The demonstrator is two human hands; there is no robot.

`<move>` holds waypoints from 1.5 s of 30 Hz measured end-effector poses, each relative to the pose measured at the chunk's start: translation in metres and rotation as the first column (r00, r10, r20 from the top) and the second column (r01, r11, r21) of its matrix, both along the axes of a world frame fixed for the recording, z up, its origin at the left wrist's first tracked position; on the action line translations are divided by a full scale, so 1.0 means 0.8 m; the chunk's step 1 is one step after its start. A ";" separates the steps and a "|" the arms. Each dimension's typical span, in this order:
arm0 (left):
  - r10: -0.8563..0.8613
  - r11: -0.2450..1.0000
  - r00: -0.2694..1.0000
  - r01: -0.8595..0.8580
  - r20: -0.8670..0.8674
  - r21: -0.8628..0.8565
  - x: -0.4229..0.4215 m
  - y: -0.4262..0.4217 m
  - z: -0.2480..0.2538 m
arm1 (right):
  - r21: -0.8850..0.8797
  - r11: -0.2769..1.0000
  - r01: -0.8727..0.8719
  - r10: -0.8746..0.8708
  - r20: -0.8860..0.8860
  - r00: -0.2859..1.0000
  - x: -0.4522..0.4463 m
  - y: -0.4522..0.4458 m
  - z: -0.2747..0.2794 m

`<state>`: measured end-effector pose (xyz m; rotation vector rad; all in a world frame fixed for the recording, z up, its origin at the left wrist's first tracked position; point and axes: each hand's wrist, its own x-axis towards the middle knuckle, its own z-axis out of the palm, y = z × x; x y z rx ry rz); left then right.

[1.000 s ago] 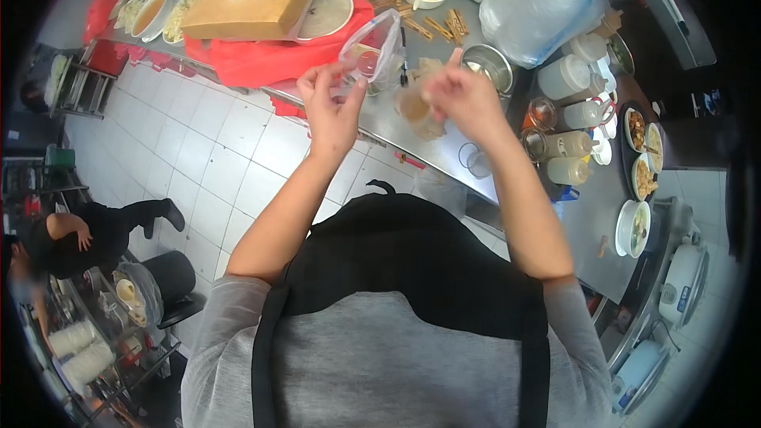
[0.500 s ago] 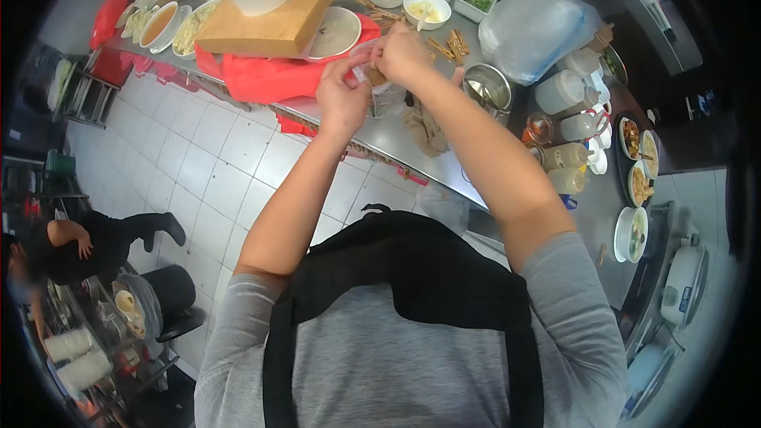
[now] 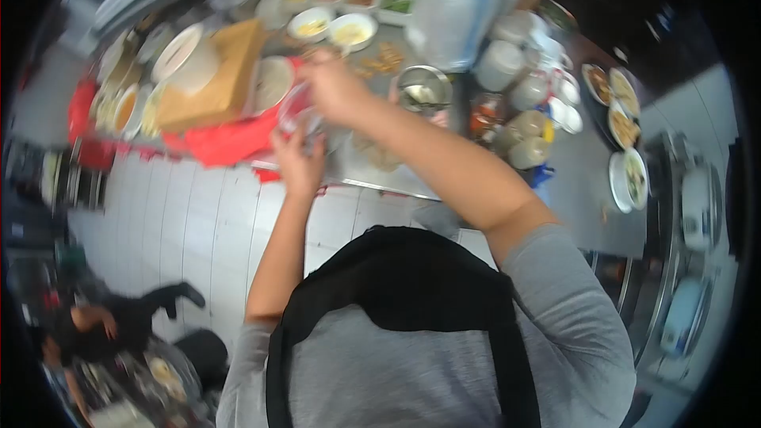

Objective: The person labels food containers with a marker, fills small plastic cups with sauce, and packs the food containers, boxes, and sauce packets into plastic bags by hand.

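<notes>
My left hand is closed round a see-through plastic thing at the front of the counter; blur hides whether it is a bag or a cup. Just above it is my right hand, its fingers smeared by motion, so I cannot make out what they hold. Beside both hands lies a red plastic bag. A round-lidded container sits on it, to the left of my right hand. A tan cloth lies on the counter to the right of my left hand.
A white tub stands on a wooden block at left. Two white bowls and several topping trays stand at the back. To the right are a steel pot, a large plastic bag and squeeze bottles. Another person is at lower left.
The view has turned and shifted. My hands were close together over a small plastic thing; now my left hand is lower, and my right hand has moved up and away from it.
</notes>
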<state>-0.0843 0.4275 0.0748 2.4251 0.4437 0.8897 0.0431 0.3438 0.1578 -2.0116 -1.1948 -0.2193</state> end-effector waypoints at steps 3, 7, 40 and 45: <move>0.005 0.997 0.999 -0.008 -0.043 -0.083 0.004 -0.002 0.009 | 0.252 0.963 -0.095 0.095 0.013 0.995 -0.048 -0.095 0.115; -0.011 0.999 0.998 0.014 -0.065 0.038 0.010 0.007 0.022 | 0.212 0.967 -0.140 0.135 0.037 0.990 -0.072 -0.295 0.228; 0.654 0.751 0.660 -0.626 -0.370 0.212 -0.074 -0.214 0.136 | -0.317 0.559 0.766 -0.610 0.469 0.639 0.855 -0.660 -0.175; 0.547 0.834 0.810 -0.505 -0.213 0.223 -0.044 -0.186 0.130 | 0.335 0.692 0.639 -0.714 0.191 0.673 0.647 -0.671 -0.022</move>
